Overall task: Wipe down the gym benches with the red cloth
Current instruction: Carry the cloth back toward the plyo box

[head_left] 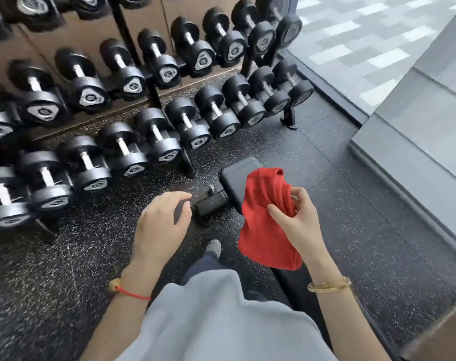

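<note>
Red cloth [267, 225] is hanging from her pinching right hand [297, 220], hiding much of the bench [234, 178]; left hand [161, 222] is hovering loosely curled, empty.

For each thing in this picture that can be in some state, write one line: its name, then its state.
red cloth: bunched, hanging in the air, not on the bench
right hand: pinches the cloth
left hand: holds nothing, fingers loosely curled
bench: lies flat, pad uncovered
dumbbells: racked in rows
</note>
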`<act>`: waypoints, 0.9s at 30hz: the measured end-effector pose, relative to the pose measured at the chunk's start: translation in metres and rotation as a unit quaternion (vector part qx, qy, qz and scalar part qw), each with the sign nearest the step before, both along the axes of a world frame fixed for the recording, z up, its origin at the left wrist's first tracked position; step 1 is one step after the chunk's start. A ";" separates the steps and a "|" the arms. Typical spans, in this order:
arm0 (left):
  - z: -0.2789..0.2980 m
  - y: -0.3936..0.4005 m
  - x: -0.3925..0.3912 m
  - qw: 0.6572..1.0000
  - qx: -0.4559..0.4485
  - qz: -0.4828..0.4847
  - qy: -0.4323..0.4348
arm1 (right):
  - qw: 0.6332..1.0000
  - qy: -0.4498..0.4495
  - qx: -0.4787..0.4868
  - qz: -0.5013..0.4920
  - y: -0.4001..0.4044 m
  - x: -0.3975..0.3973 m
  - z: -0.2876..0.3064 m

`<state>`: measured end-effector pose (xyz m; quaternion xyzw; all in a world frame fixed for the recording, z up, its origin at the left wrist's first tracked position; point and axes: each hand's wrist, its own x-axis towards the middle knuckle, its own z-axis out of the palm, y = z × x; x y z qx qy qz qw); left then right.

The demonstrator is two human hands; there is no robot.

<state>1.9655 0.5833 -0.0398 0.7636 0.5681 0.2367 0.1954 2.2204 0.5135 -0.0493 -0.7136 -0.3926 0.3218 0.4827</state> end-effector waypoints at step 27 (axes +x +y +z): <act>0.007 -0.166 -0.441 0.894 0.016 0.446 0.040 | 0.889 0.044 -0.017 0.456 0.074 -0.500 -0.002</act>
